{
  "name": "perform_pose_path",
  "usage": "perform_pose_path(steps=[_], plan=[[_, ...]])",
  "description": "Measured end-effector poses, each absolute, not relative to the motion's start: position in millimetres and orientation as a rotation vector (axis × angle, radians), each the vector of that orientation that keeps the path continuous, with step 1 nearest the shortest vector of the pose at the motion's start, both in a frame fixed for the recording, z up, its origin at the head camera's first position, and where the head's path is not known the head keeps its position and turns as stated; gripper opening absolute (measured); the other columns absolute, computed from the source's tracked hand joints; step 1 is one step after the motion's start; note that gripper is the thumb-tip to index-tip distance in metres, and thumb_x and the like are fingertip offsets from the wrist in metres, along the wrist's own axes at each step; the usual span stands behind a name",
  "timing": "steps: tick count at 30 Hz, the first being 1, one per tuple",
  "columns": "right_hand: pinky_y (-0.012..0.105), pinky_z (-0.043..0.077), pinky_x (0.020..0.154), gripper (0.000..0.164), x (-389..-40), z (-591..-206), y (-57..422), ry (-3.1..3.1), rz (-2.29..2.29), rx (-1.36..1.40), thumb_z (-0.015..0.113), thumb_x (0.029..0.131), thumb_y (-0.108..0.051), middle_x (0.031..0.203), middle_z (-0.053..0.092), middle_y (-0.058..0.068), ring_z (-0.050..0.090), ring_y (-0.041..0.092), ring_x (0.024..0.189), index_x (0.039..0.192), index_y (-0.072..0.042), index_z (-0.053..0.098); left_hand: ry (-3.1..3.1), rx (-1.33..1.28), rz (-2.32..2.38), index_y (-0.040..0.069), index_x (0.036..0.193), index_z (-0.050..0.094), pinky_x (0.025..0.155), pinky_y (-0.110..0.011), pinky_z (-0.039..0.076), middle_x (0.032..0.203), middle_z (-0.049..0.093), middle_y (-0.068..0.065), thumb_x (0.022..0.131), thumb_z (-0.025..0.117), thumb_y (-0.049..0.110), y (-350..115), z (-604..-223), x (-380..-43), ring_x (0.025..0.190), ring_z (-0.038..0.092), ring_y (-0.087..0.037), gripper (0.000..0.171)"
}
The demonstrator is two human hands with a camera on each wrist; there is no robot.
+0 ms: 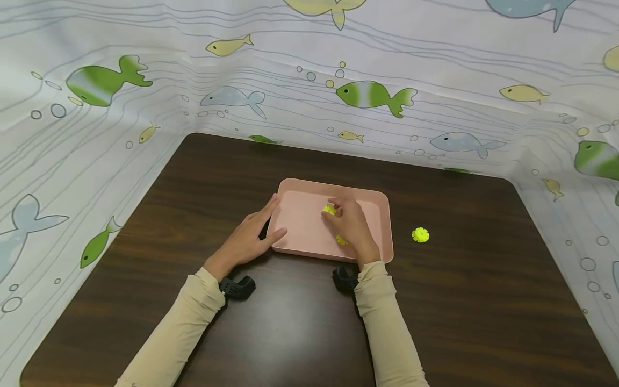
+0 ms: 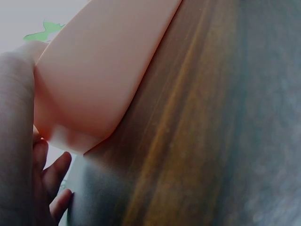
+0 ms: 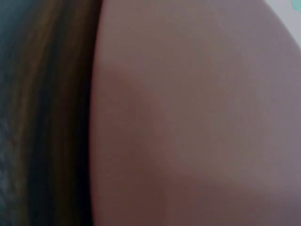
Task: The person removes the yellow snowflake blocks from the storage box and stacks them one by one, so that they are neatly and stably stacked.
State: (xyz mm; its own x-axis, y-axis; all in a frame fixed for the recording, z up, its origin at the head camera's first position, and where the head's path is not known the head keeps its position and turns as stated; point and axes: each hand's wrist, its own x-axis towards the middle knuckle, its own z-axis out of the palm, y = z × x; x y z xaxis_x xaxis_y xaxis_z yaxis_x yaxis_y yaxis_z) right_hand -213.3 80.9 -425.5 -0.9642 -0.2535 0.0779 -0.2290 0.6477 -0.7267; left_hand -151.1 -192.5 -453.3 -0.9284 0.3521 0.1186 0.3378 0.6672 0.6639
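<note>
A shallow pink tray (image 1: pixel 302 217) lies on the dark table. My left hand (image 1: pixel 247 236) rests against its left end, fingers extended along the rim and thumb over the near left corner. In the left wrist view, the tray's side wall (image 2: pixel 108 61) stands beside that hand. Over the tray's interior, my right hand (image 1: pixel 353 223) pinches a bright yellow-green, scallop-edged disc (image 1: pixel 329 210) between thumb and fingers. A second such disc (image 1: pixel 342 239) lies in the tray, partly hidden under the hand. The right wrist view holds only the tray's wall (image 3: pixel 197 94) and table, without the fingers.
Another yellow-green scalloped disc (image 1: pixel 420 235) lies on the dark wood table (image 1: pixel 464 301), right of the tray. A white curtain (image 1: pixel 290 113) printed with fish surrounds the table's back and sides. Black bands (image 1: pixel 237 288) sit at both wrists.
</note>
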Motion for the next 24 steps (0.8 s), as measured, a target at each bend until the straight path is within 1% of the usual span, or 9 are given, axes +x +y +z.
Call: perform_pose_path(steps=[1,3,4,8,10,13,17,20,24], plan=[[0.041,0.053,0.089,0.042,-212.7,-425.3,80.3,2.844,-1.205,-0.388,0.077,0.096,-0.015,0.12,0.06,0.019,0.062,0.03,0.098,0.132,0.005,0.067,2.851,0.593,1.134,0.022,0.168,0.012,0.123,-0.059,0.016,0.174,0.006,0.002,0.105,0.053,0.052,-192.2,-452.8,-151.3,0.152,0.033,-0.031,0.081],[0.046,0.052,0.093,0.035,-212.3,-424.3,80.3,2.878,-1.146,-0.371,0.076,0.096,-0.015,0.127,0.055,0.021,0.061,0.033,0.104,0.124,0.006,0.069,2.853,0.599,1.146,0.021,0.168,0.013,0.123,-0.059,0.016,0.174,0.006,0.003,0.105,0.054,0.051,-191.9,-451.3,-151.7,0.152,0.033,-0.031,0.081],[0.047,0.052,0.095,0.034,-212.3,-423.6,80.5,2.89,-1.123,-0.368,0.076,0.096,-0.016,0.131,0.053,0.022,0.061,0.033,0.106,0.123,0.005,0.069,2.854,0.602,1.153,0.021,0.168,0.013,0.122,-0.059,0.017,0.174,0.007,0.002,0.105,0.054,0.051,-191.8,-450.6,-151.9,0.152,0.034,-0.031,0.081],[0.047,0.051,0.095,0.03,-214.0,-422.6,80.6,2.903,-1.038,-0.39,0.075,0.098,-0.018,0.13,0.052,0.021,0.058,0.033,0.104,0.118,0.004,0.073,2.855,0.607,1.163,0.022,0.168,0.013,0.122,-0.059,0.017,0.174,0.007,0.0,0.105,0.054,0.05,-191.8,-448.7,-152.4,0.151,0.034,-0.031,0.081],[0.047,0.051,0.097,0.035,-214.7,-422.7,80.1,2.901,-1.031,-0.378,0.076,0.097,-0.019,0.13,0.053,0.02,0.058,0.031,0.105,0.123,0.003,0.072,2.855,0.609,1.16,0.022,0.168,0.012,0.122,-0.059,0.017,0.174,0.007,0.0,0.105,0.054,0.051,-191.7,-448.8,-152.7,0.152,0.034,-0.031,0.081],[0.046,0.051,0.096,0.034,-215.4,-423.7,80.1,2.888,-1.037,-0.364,0.077,0.096,-0.019,0.126,0.054,0.018,0.058,0.031,0.104,0.123,0.002,0.071,2.859,0.609,1.15,0.022,0.168,0.012,0.122,-0.06,0.017,0.174,0.007,0.001,0.105,0.054,0.051,-191.4,-449.5,-153.0,0.152,0.034,-0.031,0.081],[0.043,0.052,0.088,0.035,-214.7,-425.3,80.4,2.876,-1.053,-0.374,0.078,0.095,-0.017,0.111,0.062,0.016,0.059,0.029,0.096,0.124,0.001,0.069,2.862,0.603,1.142,0.022,0.168,0.012,0.122,-0.061,0.017,0.174,0.007,0.002,0.105,0.054,0.051,-191.5,-451.3,-152.6,0.151,0.035,-0.032,0.081],[0.042,0.052,0.084,0.036,-213.5,-426.4,80.9,2.882,-1.045,-0.397,0.078,0.095,-0.015,0.1,0.066,0.014,0.058,0.028,0.09,0.126,0.0,0.071,2.86,0.597,1.143,0.023,0.169,0.012,0.122,-0.061,0.017,0.174,0.007,0.001,0.105,0.054,0.051,-191.4,-452.4,-151.9,0.151,0.035,-0.031,0.081],[0.041,0.052,0.083,0.038,-210.9,-427.5,82.4,2.878,-1.037,-0.409,0.079,0.094,-0.014,0.098,0.066,0.014,0.058,0.026,0.088,0.129,0.001,0.072,2.858,0.597,1.14,0.022,0.168,0.012,0.122,-0.06,0.018,0.174,0.008,-0.001,0.105,0.054,0.05,-191.1,-453.4,-150.7,0.151,0.034,-0.032,0.081]])
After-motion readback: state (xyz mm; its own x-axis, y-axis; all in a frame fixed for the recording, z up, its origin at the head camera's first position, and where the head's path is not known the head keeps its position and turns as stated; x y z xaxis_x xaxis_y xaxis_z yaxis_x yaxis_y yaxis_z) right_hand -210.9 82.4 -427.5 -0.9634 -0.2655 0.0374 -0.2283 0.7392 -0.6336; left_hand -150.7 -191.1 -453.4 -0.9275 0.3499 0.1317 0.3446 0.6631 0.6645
